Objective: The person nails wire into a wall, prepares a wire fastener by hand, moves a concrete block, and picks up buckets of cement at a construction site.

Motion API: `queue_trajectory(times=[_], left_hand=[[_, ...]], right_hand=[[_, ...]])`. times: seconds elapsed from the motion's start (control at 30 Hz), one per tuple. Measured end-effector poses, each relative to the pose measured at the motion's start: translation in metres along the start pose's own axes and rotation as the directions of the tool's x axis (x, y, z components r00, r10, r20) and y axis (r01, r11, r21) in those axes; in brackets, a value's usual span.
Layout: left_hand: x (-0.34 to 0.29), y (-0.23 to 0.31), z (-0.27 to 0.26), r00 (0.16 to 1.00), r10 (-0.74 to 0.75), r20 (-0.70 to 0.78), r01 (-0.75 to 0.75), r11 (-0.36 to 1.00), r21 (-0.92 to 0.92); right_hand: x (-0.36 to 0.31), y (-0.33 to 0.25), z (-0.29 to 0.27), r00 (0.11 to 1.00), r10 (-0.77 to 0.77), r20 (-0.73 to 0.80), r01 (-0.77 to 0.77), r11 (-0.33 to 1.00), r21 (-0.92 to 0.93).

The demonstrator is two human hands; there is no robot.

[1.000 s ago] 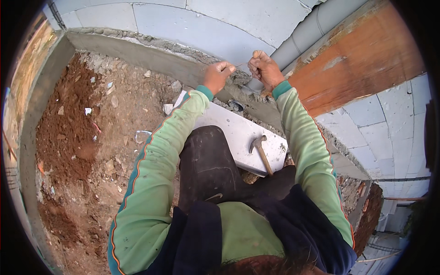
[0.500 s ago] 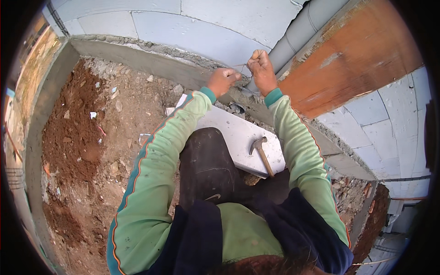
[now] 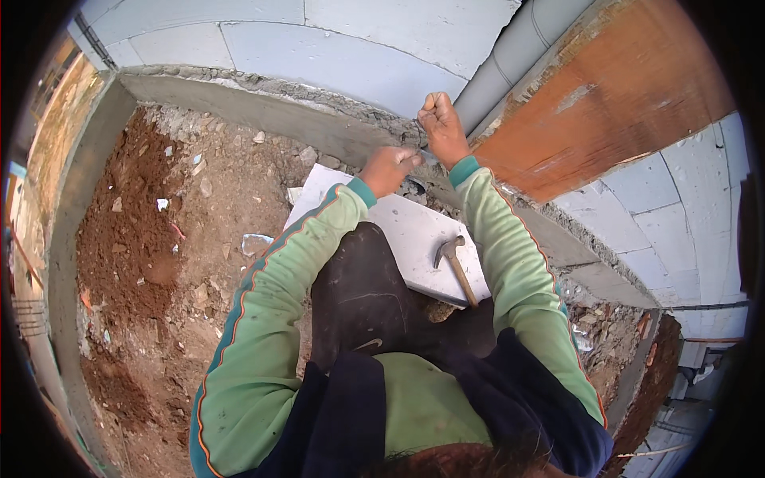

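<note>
My left hand [image 3: 389, 170] is closed, thumb and fingers pinched together, low in front of the wall base. Higher and to its right, my right hand [image 3: 443, 127] is a closed fist beside the grey pipe [image 3: 510, 68]. Between them a thin strand [image 3: 420, 137], like string or wire, shows faintly; its ends are hidden in my fingers. Below the hands a white block [image 3: 418, 235] lies by my knees. A claw hammer [image 3: 457, 269] with a wooden handle rests on the block, touched by neither hand.
A light block wall [image 3: 343, 64] rises ahead above a grey concrete footing [image 3: 231, 99]. An orange-brown wooden board [image 3: 606, 103] leans at the upper right beside the pipe. Rubble and reddish soil [image 3: 143, 215] cover the ground to the left.
Both hands have come a little lower and the right one has shifted slightly left. The strand between them is harder to see. The hammer stays on the block.
</note>
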State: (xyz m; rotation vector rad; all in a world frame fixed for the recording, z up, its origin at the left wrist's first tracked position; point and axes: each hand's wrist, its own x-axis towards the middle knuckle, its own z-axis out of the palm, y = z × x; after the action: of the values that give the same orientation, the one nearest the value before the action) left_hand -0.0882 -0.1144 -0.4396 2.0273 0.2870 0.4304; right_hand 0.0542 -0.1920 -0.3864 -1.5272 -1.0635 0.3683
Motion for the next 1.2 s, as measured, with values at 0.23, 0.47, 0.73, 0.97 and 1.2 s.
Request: queue_trajectory(times=[0.23,0.47,0.73,0.97,1.2], left_hand=[[0.033,0.016,-0.077,0.914,0.322,-0.247,-0.290,0.944,0.159],[-0.010,0.008,0.002,0.981,-0.124,0.146,0.153,0.967,-0.204],[0.036,-0.015,-0.067,0.965,0.191,-0.181,-0.154,0.967,0.202],[-0.002,-0.014,0.012,0.938,-0.203,0.281,0.341,0.694,-0.634],[0.005,-0.001,-0.069,0.917,0.293,-0.271,-0.205,0.928,0.310]], right_hand=[[-0.019,0.005,0.002,0.997,-0.028,0.072,0.034,0.996,-0.084],[-0.015,-0.007,0.010,0.996,0.090,0.026,-0.088,0.992,-0.091],[-0.025,0.002,0.009,0.999,0.013,0.048,-0.008,0.996,-0.090],[-0.015,0.006,0.007,0.993,0.117,0.002,-0.116,0.987,-0.108],[-0.017,-0.008,0.012,0.992,-0.014,0.127,0.071,0.890,-0.450]])
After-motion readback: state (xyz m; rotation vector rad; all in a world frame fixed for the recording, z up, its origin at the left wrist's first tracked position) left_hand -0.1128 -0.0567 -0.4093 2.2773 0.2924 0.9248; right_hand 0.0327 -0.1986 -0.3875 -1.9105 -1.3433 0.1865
